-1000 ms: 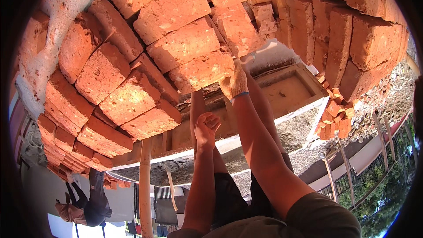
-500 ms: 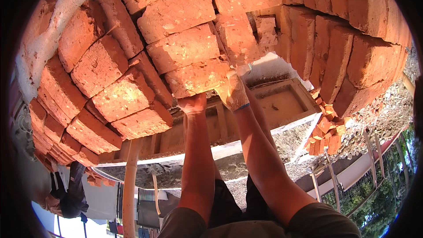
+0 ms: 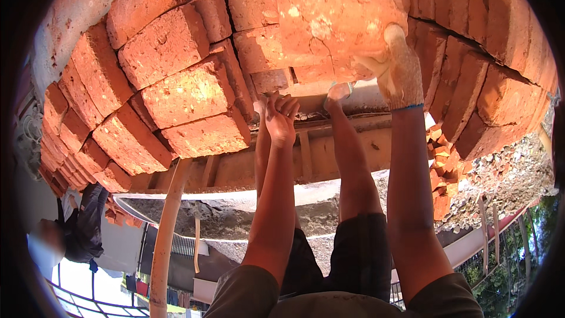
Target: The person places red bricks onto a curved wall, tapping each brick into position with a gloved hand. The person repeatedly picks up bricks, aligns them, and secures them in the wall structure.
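A large orange-red brick (image 3: 338, 20) is held up in front of the middle stack, with a dark crack low on its face. My right hand (image 3: 401, 73), in a worn tan glove, grips it at its right end, thumb along the near edge. My left hand (image 3: 280, 119) is bare. It hangs below and left of that brick, palm up with fingers spread and slightly curled, touching nothing. Behind the held brick, other bricks (image 3: 256, 47) of the middle stack are partly covered.
Brick stacks rise on the left (image 3: 185, 94) and right (image 3: 453, 76). My feet (image 3: 338, 91) stand on a ledge by a wooden frame (image 3: 235, 168). A wooden pole (image 3: 168, 241) stands at lower left, near another person (image 3: 85, 224). Broken bricks (image 3: 441, 165) lie at right.
The brick that both hands gripped low on the middle stack has come away and moved up and right in my right hand. My left hand has let go. The view has shifted.
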`<action>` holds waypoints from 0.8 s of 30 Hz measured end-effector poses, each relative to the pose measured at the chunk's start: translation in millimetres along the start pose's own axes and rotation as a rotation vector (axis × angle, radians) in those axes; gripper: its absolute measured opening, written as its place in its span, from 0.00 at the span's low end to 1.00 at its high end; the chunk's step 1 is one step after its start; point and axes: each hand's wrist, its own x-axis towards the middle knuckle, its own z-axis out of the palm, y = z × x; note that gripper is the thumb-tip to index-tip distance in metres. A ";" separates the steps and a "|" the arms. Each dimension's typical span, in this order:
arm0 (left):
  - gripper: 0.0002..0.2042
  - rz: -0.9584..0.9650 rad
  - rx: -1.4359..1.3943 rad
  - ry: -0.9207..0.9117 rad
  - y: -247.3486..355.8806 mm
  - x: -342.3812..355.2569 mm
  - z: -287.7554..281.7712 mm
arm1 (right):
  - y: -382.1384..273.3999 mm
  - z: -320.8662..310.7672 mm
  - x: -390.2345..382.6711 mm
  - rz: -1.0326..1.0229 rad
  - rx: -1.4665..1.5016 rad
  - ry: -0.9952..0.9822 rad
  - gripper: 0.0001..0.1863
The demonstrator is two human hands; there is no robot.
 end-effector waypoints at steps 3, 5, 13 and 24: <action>0.28 -0.050 -0.064 0.014 3.5 -10.7 8.9 | -6.5 26.1 49.1 -0.173 -0.183 -0.061 0.26; 0.31 -0.099 -0.158 0.003 10.8 -11.0 15.3 | -14.0 40.7 65.8 -0.236 -0.480 -0.001 0.26; 0.51 -0.121 0.027 0.204 23.5 8.0 61.9 | 65.2 14.6 -63.0 0.435 -0.249 0.259 0.31; 0.11 -0.210 -0.353 0.249 54.7 31.7 83.1 | 192.1 28.7 -18.7 0.360 0.442 0.202 0.26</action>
